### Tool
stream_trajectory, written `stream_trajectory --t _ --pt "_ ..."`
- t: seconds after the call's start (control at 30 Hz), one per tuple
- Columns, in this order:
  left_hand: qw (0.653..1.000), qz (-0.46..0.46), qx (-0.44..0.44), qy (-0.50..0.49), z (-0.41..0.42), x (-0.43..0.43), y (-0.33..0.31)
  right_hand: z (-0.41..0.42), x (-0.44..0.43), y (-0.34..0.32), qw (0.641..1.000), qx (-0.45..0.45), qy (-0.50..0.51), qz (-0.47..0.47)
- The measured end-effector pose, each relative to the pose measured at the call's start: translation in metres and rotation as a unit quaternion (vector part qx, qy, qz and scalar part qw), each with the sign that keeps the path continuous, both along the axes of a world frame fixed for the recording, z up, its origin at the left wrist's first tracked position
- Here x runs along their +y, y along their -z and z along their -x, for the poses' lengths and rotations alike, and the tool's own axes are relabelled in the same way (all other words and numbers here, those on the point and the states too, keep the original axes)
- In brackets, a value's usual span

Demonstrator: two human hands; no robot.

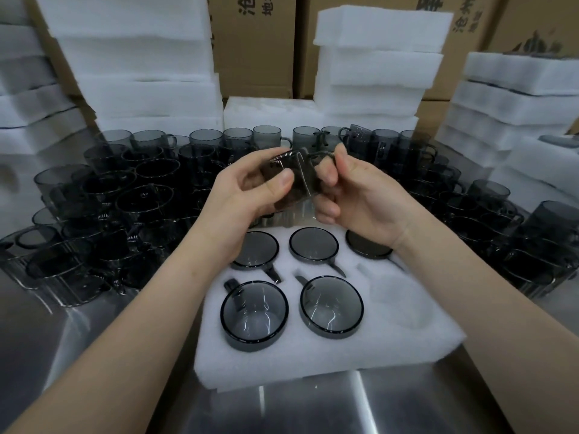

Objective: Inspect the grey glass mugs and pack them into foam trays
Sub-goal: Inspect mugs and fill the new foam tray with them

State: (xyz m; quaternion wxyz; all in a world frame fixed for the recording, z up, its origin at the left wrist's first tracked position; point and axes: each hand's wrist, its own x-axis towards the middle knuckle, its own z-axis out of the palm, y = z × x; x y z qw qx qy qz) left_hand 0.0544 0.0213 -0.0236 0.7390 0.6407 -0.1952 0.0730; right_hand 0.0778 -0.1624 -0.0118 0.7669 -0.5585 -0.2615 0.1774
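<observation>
The person holds one grey glass mug point(294, 180) up in both hands, above the far edge of the foam tray point(313, 364) and clear of it; the mug lies tilted on its side. The left hand point(250, 189) grips its body, thumb pressed flat on the near wall and the fingers curled round behind; the right hand point(354, 195) holds the handle side, its fingers bent in close around the handle and the thumb tucked beneath. Both hands are clamped on the same mug; exactly how the right fingers thread the handle I cannot tell through the dark glass.

The tray sits on the steel table point(313, 408) just in front of the person; five packed mugs stand upright in its round pockets. Three are in the far row point(313, 245), partly under the wrists; two are in the near row point(253, 314), rims up and handles lying in their slots. A bare round hollow point(398, 296) shows at the near right corner of the tray.

Loose mugs crowd the table on either side of the tray; a dense cluster on the left point(125, 198), another on the right point(501, 220), and a row along the back point(266, 136) beyond the hands. Stacks of white foam blocks point(141, 57) rise behind and beside them; brown cardboard boxes point(253, 42) with printed characters stand at the very back.
</observation>
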Motion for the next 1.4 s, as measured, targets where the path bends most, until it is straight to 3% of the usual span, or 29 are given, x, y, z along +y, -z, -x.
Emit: stream_trajectory --t 0.17,0.27,0.4,0.57,0.7,0.87,0.97,1.17,1.4 --pt "0.995 -0.080 -0.052 -0.029 0.004 -0.005 0.000 -0.001 0.003 -0.001 0.993 0.029 0.089 0.066" --pt "0.994 -0.082 -0.064 -0.024 0.005 -0.007 -0.001 -0.002 0.004 0.000 0.989 0.028 0.124 0.076" --pt "0.998 -0.043 -0.052 -0.009 0.004 -0.003 -0.003 -0.002 0.002 0.001 0.993 0.031 0.116 0.017" --pt "0.999 -0.010 -0.046 0.018 0.004 -0.003 -0.003 -0.003 0.001 0.003 0.998 -0.020 0.062 0.016" --pt "0.995 -0.068 -0.077 -0.011 0.005 -0.006 -0.003 0.001 0.000 0.001 0.999 -0.016 0.042 0.020" --pt "0.982 -0.153 -0.105 -0.038 0.009 -0.008 -0.004 0.004 0.005 0.002 0.993 -0.031 0.115 0.011" --pt "0.964 -0.208 -0.125 -0.106 0.009 -0.010 -0.003 0.004 0.006 0.003 0.986 -0.074 0.145 0.029" --pt "0.964 -0.194 -0.124 -0.133 0.011 -0.011 -0.003 0.006 0.003 0.001 0.992 -0.081 0.097 0.002" --pt "0.956 -0.218 -0.129 -0.151 0.010 -0.013 -0.001 0.005 0.009 0.001 0.979 -0.115 0.167 0.034"
